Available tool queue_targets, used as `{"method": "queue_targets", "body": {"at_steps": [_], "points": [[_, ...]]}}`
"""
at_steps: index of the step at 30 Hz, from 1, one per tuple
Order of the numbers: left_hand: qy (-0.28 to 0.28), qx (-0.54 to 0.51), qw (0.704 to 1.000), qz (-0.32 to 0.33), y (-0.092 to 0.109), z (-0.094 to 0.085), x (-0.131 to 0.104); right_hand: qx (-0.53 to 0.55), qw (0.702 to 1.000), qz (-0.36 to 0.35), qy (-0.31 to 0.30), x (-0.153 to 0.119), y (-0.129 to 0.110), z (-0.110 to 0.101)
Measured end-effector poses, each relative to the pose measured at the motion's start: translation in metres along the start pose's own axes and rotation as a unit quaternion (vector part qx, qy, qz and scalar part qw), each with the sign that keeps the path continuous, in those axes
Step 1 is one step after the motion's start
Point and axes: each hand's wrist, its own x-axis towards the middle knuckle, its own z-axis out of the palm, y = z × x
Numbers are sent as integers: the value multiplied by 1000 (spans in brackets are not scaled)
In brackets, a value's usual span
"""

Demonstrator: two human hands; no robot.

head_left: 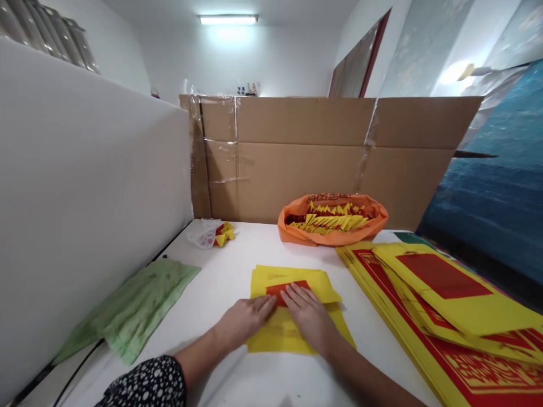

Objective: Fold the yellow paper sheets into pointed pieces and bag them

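Basically, left hand (241, 323) and right hand (313, 322) press flat, fingers extended (no pinch visible), on yellow paper (275, 273); red patch (280, 291) runs left-right, both hands' fingertips on it.

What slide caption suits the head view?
Left hand and right hand on red and yellow paper, an orange bag of folded pieces behind.

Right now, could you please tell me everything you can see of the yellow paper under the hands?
The yellow paper looks thin and matte and lies on the white table. An upper layer overlaps a lower one; I cannot tell whether it is one folded sheet or several. Faint darker smudges mark it. A red patch sits near the middle, partly covered by fingers. The left hand and right hand rest on it.
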Motion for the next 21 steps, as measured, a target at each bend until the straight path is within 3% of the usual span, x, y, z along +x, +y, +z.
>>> {"method": "queue_targets", "body": {"at_steps": [5, 7, 10, 13, 17, 19, 21], "points": [[4, -10, 1000, 22, 11, 9, 0, 76, 994, -53, -57, -17, 42, -18], [0, -47, 999, 0, 7, 12, 1, 128, 989, -24, -65, -21, 41, -26], [9, -133, 989, -59, -5, 13, 6, 221, 975, 15, -31, -18, 20, -28], [29, -251, 958, -137, -19, 14, 16, 313, 944, 96, 30, -6, -1, -21], [66, -420, 873, -239, -33, 26, 33, 369, 899, 224, 74, 9, -2, -8], [112, -436, 852, -269, -34, 33, 38, 363, 897, 236, 90, 12, 3, -4], [146, -414, 855, -276, -31, 38, 41, 334, 910, 229, 95, 12, 7, -3]]}}
